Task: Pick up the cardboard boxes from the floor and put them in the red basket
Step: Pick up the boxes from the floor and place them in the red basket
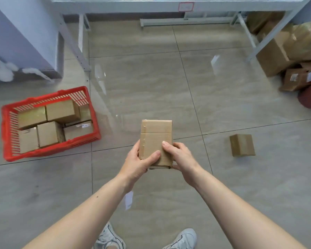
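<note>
At nine o'clock the red basket (pixel 6 133) sits on the floor, filled with boxes. Centre, left hand (pixel 139 163) and right hand (pixel 180 157) each grip the held cardboard box (pixel 156 135). At three o'clock a small box (pixel 242 145) lies on the floor.

White shoes (pixel 181 239) (2), metal table frame (pixel 169 6).

brown cardboard box (pixel 155 139) at centre; red slatted basket (pixel 6 133) at nine o'clock; beige veined floor tiles (pixel 142 83); white shoes (pixel 183 239) at six.
</note>
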`<state>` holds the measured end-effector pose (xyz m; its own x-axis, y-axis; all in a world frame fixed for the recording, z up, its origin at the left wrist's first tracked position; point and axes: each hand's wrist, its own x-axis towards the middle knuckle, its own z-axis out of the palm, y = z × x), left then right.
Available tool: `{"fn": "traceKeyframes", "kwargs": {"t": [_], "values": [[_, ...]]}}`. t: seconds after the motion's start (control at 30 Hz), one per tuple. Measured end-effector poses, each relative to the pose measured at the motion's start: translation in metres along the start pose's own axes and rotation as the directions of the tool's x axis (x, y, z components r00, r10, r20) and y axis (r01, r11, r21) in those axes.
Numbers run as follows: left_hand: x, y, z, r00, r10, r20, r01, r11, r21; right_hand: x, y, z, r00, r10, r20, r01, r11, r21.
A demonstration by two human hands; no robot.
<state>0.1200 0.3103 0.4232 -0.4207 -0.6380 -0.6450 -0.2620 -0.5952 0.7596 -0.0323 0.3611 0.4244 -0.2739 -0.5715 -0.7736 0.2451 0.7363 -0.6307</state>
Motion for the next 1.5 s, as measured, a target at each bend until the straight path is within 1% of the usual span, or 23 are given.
{"fn": "traceKeyframes", "kwargs": {"t": [0.13,0.27,0.47,0.6,0.8,0.87,0.97,1.07,1.2,1.27,1.33,1.4,1.5], "values": [[-0.005,0.003,-0.087,0.999,0.007,-0.036,-0.008,1.0,-0.03,0.006,-0.017,0.09,0.998,-0.037,0.047,0.04,0.998,-0.058],[-0.007,0.007,-0.161,0.997,0.007,-0.074,-0.01,0.999,-0.049,0.017,-0.029,0.165,0.997,-0.046,0.055,0.051,0.994,-0.098],[0.003,0.008,-0.241,0.98,0.0,-0.198,-0.02,0.995,-0.1,0.047,-0.046,0.251,0.994,-0.07,0.085,0.084,0.98,-0.179],[0.02,0.004,-0.287,0.958,-0.026,-0.286,0.003,0.997,-0.083,0.074,-0.056,0.297,0.99,-0.057,0.131,0.091,0.959,-0.27],[0.056,0.003,-0.344,0.934,-0.027,-0.356,-0.004,0.996,-0.086,0.124,-0.079,0.357,0.98,-0.032,0.199,0.099,0.937,-0.336],[0.074,0.0,-0.361,0.915,-0.041,-0.402,0.022,0.998,-0.05,0.141,-0.083,0.373,0.978,-0.03,0.206,0.1,0.937,-0.336],[0.096,-0.005,-0.381,0.874,-0.096,-0.477,0.103,0.995,-0.012,0.166,-0.085,0.394,0.977,-0.005,0.213,0.084,0.929,-0.361],[0.117,-0.015,-0.399,0.853,-0.082,-0.515,0.093,0.996,-0.004,0.19,-0.081,0.414,0.978,-0.021,0.207,0.101,0.917,-0.386],[0.144,-0.038,-0.422,0.831,-0.142,-0.538,0.11,0.99,-0.092,0.224,-0.07,0.441,0.98,-0.018,0.198,0.105,0.892,-0.44],[0.159,-0.05,-0.432,0.82,-0.165,-0.549,0.128,0.986,-0.106,0.242,-0.061,0.455,0.983,-0.006,0.182,0.093,0.875,-0.475],[0.175,-0.061,-0.441,0.818,-0.181,-0.547,0.156,0.983,-0.092,0.259,-0.053,0.467,0.986,0.021,0.167,0.066,0.864,-0.5],[0.192,-0.072,-0.453,0.815,-0.173,-0.552,0.174,0.983,-0.051,0.279,-0.043,0.477,0.987,0.041,0.158,0.038,0.883,-0.467],[0.218,-0.088,-0.469,0.809,-0.185,-0.559,0.247,0.968,0.037,0.308,-0.033,0.489,0.99,0.072,0.123,-0.011,0.901,-0.435]]}}
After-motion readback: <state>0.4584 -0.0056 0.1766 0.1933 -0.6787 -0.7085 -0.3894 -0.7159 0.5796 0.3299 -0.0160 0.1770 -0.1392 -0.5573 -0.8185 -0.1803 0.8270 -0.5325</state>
